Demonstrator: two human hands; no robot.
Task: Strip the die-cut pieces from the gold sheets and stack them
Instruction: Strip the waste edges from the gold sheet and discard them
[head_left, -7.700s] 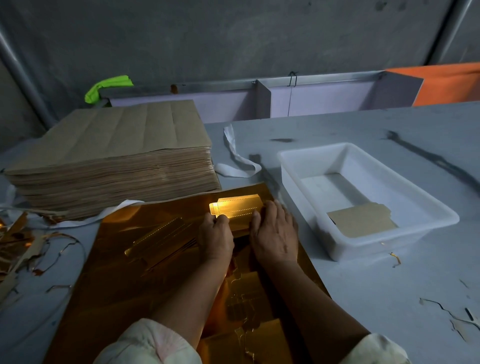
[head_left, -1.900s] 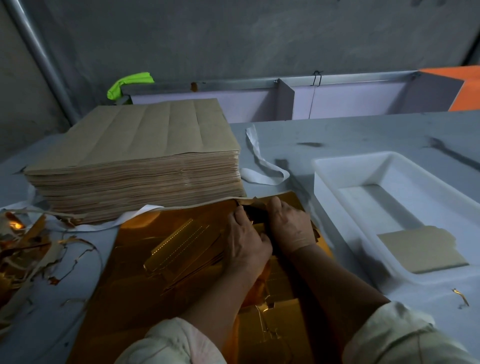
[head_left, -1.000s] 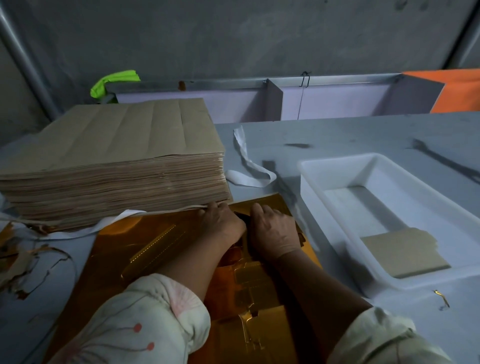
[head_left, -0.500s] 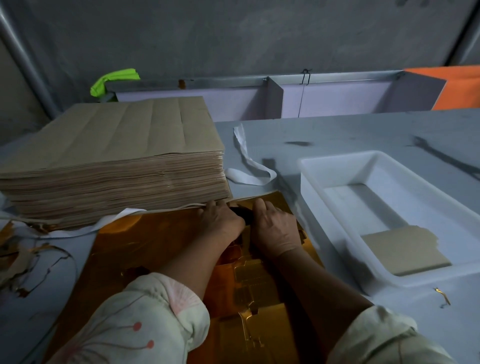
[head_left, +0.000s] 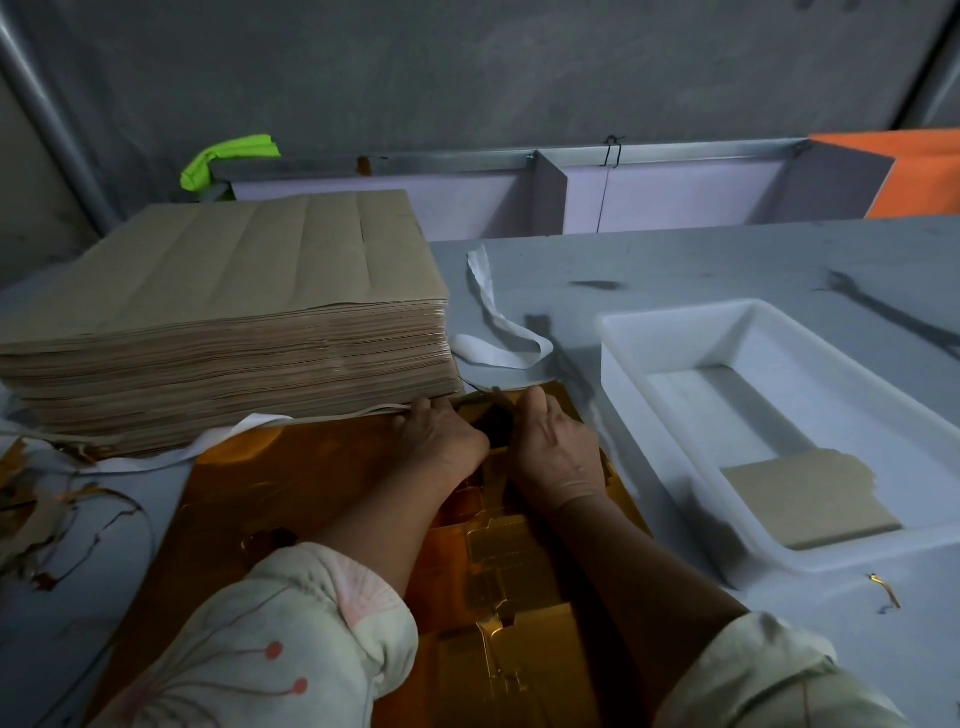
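While you lean over the grey table (head_left: 675, 260), the gold sheet (head_left: 311, 467) lies flat before you, its far edge just beside the tall stack of brown-backed sheets (head_left: 234, 312). Your left hand (head_left: 441, 436) sits knuckles up at that far edge, fingers curled down over the gold sheet; the tips are hidden. Your right hand (head_left: 556, 447) rests on the same sheet just beside it, fingers reaching forward and thumb turned in toward a dark opening (head_left: 496, 426) between the two hands. You cannot tell from here whether the right hand pinches anything or only presses down.

Nearer your body, between your forearms, die-cut outlines (head_left: 493, 561) show in the gold surface, some edges lifted and catching light.

To your right a white plastic tray (head_left: 675, 312) stands on the table, close to the sheet's right edge. Inside it, at the near end, lie the stripped die-cut pieces (head_left: 810, 499), brown side up, in a low flat pile.

A white strap (head_left: 498, 322) loops on the table beyond your hands, beside the tall stack. Gold and brown trimmings (head_left: 41, 519) are scattered at the far left, and one small gold scrap (head_left: 883, 587) lies in front of the tray.
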